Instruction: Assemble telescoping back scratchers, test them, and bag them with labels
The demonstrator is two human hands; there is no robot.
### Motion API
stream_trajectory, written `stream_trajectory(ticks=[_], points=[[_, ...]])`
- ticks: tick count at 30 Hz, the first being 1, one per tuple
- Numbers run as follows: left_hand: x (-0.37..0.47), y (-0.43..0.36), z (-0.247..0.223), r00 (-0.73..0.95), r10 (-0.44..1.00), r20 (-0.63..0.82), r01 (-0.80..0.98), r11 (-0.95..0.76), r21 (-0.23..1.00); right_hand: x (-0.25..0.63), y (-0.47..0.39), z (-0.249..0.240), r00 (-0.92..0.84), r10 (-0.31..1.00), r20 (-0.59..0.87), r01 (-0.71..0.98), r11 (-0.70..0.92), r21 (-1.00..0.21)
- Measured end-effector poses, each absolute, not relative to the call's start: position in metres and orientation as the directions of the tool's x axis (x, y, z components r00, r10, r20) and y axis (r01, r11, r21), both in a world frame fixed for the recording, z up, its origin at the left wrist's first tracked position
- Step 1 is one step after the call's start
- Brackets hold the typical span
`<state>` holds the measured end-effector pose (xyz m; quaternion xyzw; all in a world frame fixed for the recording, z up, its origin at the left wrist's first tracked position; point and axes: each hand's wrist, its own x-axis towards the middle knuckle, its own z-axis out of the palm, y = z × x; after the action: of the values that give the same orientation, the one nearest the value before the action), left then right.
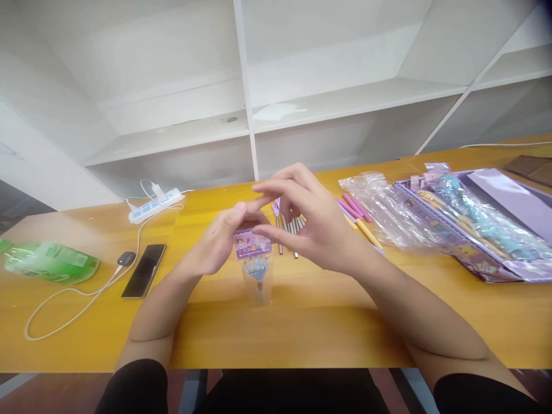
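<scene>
My left hand point(218, 241) is closed at the purple header card point(253, 244) of a clear plastic bag. Inside that bag is a small light-blue hand-shaped back scratcher point(257, 269) on a metal rod, its head upward. Fingers apart and curved, my right hand point(304, 215) hovers just right of the card, fingertips close to the left fingers; I cannot tell whether they touch. Partly hidden behind it, several metal rods point(295, 225) and a purple hand-shaped scratcher head point(276, 207) lie on the table. Pink sticks point(354, 206) and a yellow stick point(366, 233) lie farther right.
Clear plastic bags point(383, 213) lie beside a purple box point(478, 261) holding bagged blue and yellow items. At left are a phone point(144, 271), a green bottle point(52, 261), a white cable point(69, 290) and a power strip point(156, 206). White shelving point(254, 146) stands behind the table.
</scene>
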<state>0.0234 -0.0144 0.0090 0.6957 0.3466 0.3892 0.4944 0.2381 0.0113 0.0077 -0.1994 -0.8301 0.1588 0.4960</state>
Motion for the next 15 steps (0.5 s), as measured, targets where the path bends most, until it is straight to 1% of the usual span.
stream_trajectory(ticks=[6,10,12,15], points=[[0.031,-0.0168,0.0052,0.436,0.876,0.206,0.09,-0.27,0.959,0.2374,0.0173,0.008,-0.39,0.467,0.793,0.126,0.881,-0.457],[0.0298,-0.0149,0.0041,0.421,0.883,0.207,0.153,-0.294,0.943,0.2399,0.0184,0.0114,-0.435,0.455,0.777,0.111,0.883,-0.456],[0.0281,-0.0133,0.004,0.419,0.883,0.211,0.186,-0.31,0.932,0.2416,0.0168,0.0132,-0.455,0.459,0.763,0.114,0.88,-0.461],[0.0269,-0.0121,0.0035,0.418,0.875,0.242,0.177,-0.34,0.924,0.2428,0.0124,0.0146,-0.439,0.475,0.762,0.161,0.876,-0.454]])
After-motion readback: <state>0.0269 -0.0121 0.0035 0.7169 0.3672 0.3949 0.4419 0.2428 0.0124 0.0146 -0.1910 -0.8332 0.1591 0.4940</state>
